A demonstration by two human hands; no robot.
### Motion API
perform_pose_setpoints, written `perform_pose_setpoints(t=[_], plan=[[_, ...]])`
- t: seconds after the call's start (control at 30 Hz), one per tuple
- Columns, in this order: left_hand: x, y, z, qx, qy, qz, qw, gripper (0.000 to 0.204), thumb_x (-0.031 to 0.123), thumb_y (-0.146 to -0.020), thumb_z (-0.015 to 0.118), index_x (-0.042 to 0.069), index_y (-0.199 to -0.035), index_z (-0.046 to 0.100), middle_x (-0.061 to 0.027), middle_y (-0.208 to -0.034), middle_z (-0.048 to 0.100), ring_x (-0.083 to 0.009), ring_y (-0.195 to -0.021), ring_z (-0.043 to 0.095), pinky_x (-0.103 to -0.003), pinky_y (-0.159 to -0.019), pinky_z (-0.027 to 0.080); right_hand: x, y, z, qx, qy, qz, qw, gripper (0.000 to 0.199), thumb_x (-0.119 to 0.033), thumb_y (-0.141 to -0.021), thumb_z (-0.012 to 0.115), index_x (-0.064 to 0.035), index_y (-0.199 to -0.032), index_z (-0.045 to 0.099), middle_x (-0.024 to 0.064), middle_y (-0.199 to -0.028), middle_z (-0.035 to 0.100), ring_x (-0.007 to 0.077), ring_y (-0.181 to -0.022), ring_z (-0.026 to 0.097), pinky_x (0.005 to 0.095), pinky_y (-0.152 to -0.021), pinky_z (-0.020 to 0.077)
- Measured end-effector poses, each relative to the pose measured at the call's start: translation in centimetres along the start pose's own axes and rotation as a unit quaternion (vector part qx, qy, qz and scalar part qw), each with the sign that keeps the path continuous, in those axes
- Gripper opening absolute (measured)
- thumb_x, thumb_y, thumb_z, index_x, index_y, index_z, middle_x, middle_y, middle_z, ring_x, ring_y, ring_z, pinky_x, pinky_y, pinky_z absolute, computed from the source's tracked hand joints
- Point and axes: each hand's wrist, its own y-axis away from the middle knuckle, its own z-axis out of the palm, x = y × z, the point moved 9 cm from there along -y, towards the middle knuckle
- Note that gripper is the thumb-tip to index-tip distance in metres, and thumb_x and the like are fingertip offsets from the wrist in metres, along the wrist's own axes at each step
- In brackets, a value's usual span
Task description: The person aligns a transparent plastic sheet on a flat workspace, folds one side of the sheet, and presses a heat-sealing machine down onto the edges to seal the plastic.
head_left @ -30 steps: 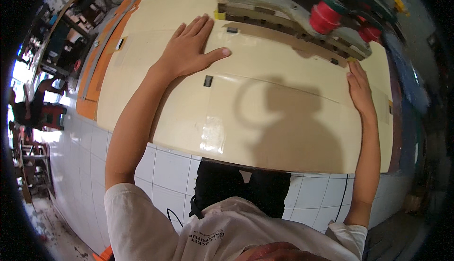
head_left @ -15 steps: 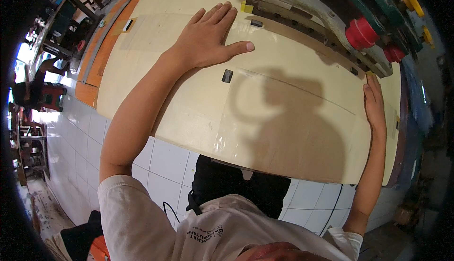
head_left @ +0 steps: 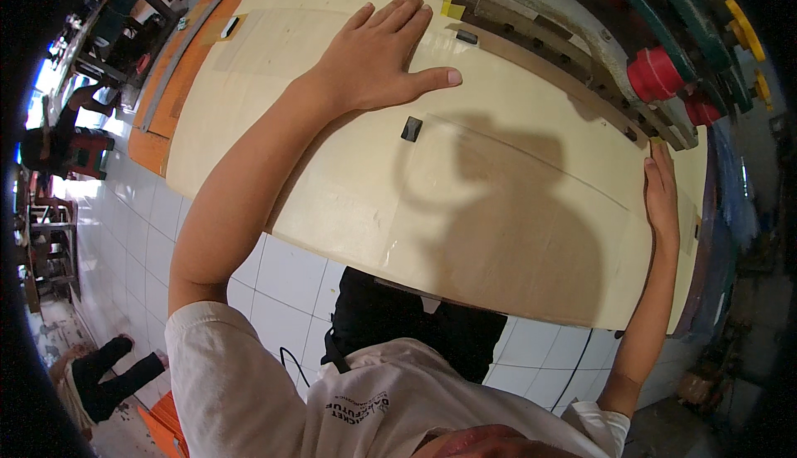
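Observation:
My left hand lies flat on the cream tabletop, fingers stretched forward and thumb pointing right. Nothing is in it. At the right, my right hand rests with its fingers extended, their tips by the near end of a long dark metal bar on the machine; part of this hand is turned from sight. A small black block sits on the surface below my left thumb, and another dark block lies near the bar's far end, beside yellow tape.
The green machine with red knobs and yellow handwheels fills the upper right. An orange wooden board borders the table's left. Another person's dark-trousered legs are at lower left, near an orange object.
My hands keep their flat poses on the tabletop while the view shifts slightly. More of the other person's legs now shows at lower left.

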Motion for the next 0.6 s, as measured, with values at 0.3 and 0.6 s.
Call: perform_pose_setpoints(t=[0.3,0.6], plan=[[0.17,-0.03,-0.08,-0.030,-0.022,-0.008,0.999,0.103,0.078,-0.089,0.045,-0.003,-0.152,0.033,-0.0229,-0.159,0.030,-0.0328,-0.150,0.026,-0.048,-0.123,0.019,-0.34,0.00,-0.01,0.000,-0.011,-0.016,1.000,0.051,-0.026,-0.103,0.041,-0.0001,-0.147,0.045,0.0235,-0.158,0.033,0.0361,-0.149,0.026,0.0412,-0.122,0.0187],[0.01,-0.01,0.10,-0.026,-0.021,-0.010,0.999,0.104,0.079,-0.088,0.045,-0.002,-0.152,0.033,-0.0230,-0.159,0.030,-0.0325,-0.150,0.027,-0.047,-0.124,0.019,-0.17,0.17,0.10,-0.006,0.011,0.020,1.000,0.053,-0.028,-0.104,0.040,-0.0014,-0.149,0.043,0.0217,-0.160,0.031,0.0351,-0.150,0.025,0.0411,-0.123,0.0171]])
